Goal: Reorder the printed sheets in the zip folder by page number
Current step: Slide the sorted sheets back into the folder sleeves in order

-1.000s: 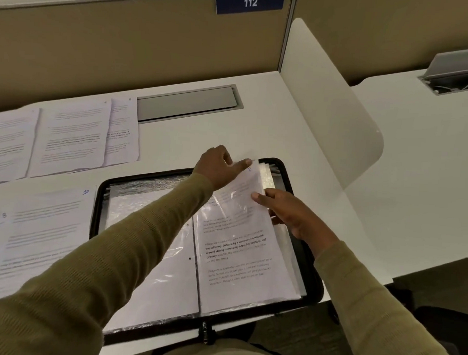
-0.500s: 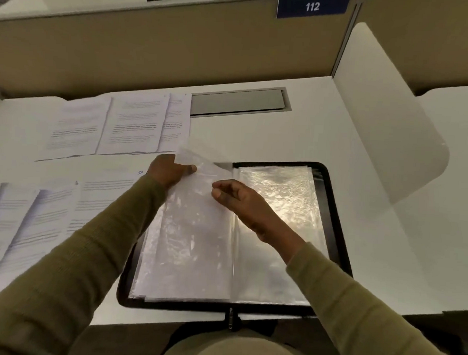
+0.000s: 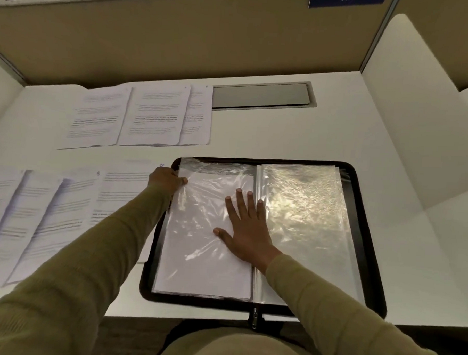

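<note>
Right hand point(image 3: 248, 231) flat, fingers straight, pressing zip folder point(image 3: 200, 303) left sleeve point(image 3: 197, 261). Left hand point(image 3: 166, 178) pinches left sleeve's top-left edge.

White desk point(image 3: 283, 131) bears zip folder point(image 3: 364, 236); printed sheets point(image 3: 139, 114) beside it.

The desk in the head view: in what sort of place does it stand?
Probably a study carrel in a library or office: a tan partition and a white side divider fence the white desk, and a blue numbered sign sits high on the partition.
</note>
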